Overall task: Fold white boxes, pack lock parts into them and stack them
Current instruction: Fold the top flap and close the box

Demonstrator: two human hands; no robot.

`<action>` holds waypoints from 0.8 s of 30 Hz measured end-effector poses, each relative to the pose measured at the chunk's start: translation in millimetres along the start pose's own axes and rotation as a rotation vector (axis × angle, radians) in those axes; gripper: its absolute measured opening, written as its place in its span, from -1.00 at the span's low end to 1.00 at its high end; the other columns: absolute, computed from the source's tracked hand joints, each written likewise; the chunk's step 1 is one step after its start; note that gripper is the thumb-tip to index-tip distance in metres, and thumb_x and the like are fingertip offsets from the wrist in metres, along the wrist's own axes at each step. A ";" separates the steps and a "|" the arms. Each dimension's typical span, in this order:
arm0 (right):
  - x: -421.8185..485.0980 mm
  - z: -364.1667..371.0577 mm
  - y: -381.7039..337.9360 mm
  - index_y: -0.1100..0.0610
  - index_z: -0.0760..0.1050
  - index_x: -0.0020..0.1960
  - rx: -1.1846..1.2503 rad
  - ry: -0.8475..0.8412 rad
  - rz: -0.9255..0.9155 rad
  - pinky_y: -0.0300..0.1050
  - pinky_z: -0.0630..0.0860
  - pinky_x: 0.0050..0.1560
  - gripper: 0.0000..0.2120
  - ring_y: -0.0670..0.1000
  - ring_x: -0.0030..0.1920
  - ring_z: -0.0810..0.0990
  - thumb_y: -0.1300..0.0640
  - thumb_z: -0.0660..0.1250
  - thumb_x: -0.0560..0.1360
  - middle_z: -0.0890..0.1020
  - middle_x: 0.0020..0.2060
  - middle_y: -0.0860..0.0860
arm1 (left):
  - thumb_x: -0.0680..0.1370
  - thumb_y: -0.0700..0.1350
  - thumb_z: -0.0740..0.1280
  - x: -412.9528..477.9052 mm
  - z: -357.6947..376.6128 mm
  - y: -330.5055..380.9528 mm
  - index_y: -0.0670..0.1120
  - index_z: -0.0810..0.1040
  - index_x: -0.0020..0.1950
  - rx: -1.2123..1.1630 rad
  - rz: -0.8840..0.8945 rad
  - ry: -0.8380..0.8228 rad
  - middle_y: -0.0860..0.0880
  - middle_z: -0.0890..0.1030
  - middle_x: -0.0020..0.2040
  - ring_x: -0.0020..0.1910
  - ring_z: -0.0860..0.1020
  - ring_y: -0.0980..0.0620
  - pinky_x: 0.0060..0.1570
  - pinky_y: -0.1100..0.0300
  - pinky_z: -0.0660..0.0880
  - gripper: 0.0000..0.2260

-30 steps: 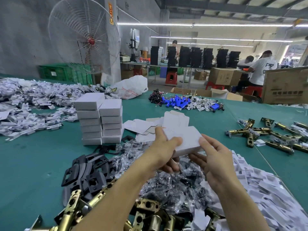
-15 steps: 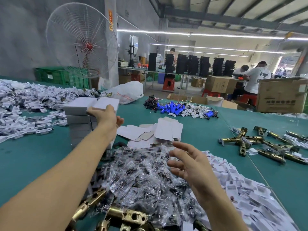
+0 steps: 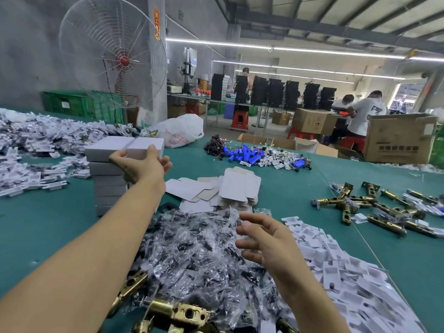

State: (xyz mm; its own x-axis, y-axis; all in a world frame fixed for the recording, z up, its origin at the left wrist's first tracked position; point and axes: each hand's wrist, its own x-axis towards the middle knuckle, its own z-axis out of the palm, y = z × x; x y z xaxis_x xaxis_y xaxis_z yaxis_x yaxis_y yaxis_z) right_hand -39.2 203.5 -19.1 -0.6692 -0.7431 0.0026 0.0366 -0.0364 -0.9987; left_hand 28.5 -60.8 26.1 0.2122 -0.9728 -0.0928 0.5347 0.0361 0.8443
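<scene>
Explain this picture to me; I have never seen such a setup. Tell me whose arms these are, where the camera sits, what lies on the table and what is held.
No machine here: the two bare arms belong to a person wearing a camera on the head, so you look forward and down with them. The left hand is on the top white box of a stack; whether its fingers grip it or only touch it is unclear. The right hand is open and empty above a pile of clear bags of small dark parts. The green table also holds flat box blanks, white card inserts and brass latches.
</scene>
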 end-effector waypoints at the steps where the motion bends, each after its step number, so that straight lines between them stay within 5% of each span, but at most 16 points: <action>1: 0.8 -0.6 1.1 0.00 0.62 0.08 -0.020 0.003 0.005 -0.17 0.60 -0.18 -0.87 -0.02 -0.21 0.65 0.13 0.36 0.56 0.71 -0.08 0.06 | 0.57 -0.27 0.39 0.4 0.7 0.3 0.06 0.26 0.17 -0.013 0.004 0.007 -0.24 0.42 0.20 -0.49 0.63 0.06 -0.41 0.20 0.58 -0.61; 5: 4.5 -3.8 10.8 -0.03 0.59 0.08 -0.197 0.038 0.023 -0.20 0.55 -0.19 -0.89 -0.09 -0.21 0.65 0.08 0.35 0.57 0.69 -0.10 -0.02 | 0.57 -0.31 0.35 -5.9 -3.0 -7.2 0.01 0.26 0.26 -0.002 0.142 -0.051 -0.13 0.57 -0.04 -0.39 0.64 0.06 -0.36 0.18 0.61 -0.60; 9: 7.7 -5.5 25.4 -0.01 0.54 0.10 -0.469 0.043 -0.005 -0.39 0.49 -0.30 -0.88 -0.18 -0.13 0.61 0.04 0.33 0.58 0.62 -0.06 -0.11 | 0.56 -0.20 0.33 -25.3 -6.5 -31.6 -0.04 0.43 0.05 0.453 0.492 -0.294 0.02 0.56 -0.26 -0.26 0.62 -0.10 -0.21 -0.01 0.59 -0.87; 12: 11.2 -6.4 33.6 -0.01 0.53 0.15 -0.671 0.060 -0.063 -0.37 0.53 -0.13 -0.84 -0.24 -0.09 0.58 0.04 0.31 0.58 0.58 -0.09 -0.20 | 0.54 -0.20 0.38 -42.9 0.9 -56.1 -0.04 0.53 -0.03 0.818 0.500 -0.730 -0.03 0.61 -0.09 -0.06 0.58 -0.05 -0.07 0.12 0.46 -0.92; 15: 14.0 -7.9 36.6 0.00 0.56 0.15 -0.718 0.100 -0.093 -0.45 0.45 -0.14 -0.84 -0.29 -0.14 0.54 0.05 0.32 0.57 0.57 -0.14 -0.21 | 0.56 -0.18 0.36 -57.3 8.1 -82.6 0.01 0.58 0.17 1.161 0.538 -1.028 -0.06 0.53 0.27 0.23 0.48 -0.06 0.22 0.04 0.43 -0.79; 19: 16.6 -8.8 40.8 0.01 0.60 0.12 -0.773 0.134 -0.116 -0.55 0.31 -0.27 -0.85 -0.33 -0.19 0.50 0.09 0.32 0.57 0.56 -0.19 -0.20 | 0.62 -0.15 0.30 -67.3 13.1 -98.6 0.04 0.48 0.40 1.365 0.777 -1.136 0.02 0.43 0.45 0.45 0.32 -0.05 0.37 0.00 0.37 -0.66; 24: 17.5 -7.8 43.4 0.01 0.62 0.09 -0.811 0.133 -0.135 -0.56 0.33 -0.34 -0.85 -0.33 -0.27 0.50 0.09 0.32 0.57 0.57 -0.21 -0.20 | 0.57 -0.34 0.20 -73.3 17.3 -105.6 0.01 0.46 0.42 1.556 0.829 -1.099 -0.06 0.52 0.37 0.32 0.48 -0.12 0.20 -0.02 0.51 -0.54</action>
State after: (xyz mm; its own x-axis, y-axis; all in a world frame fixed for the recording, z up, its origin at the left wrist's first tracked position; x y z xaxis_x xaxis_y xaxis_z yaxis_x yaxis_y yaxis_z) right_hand -55.1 194.1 -62.8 -0.7136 -0.6796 0.1699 -0.5621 0.4108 -0.7178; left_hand -57.6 2.8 -47.2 -0.7958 -0.5545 0.2434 -0.5155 0.8312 0.2082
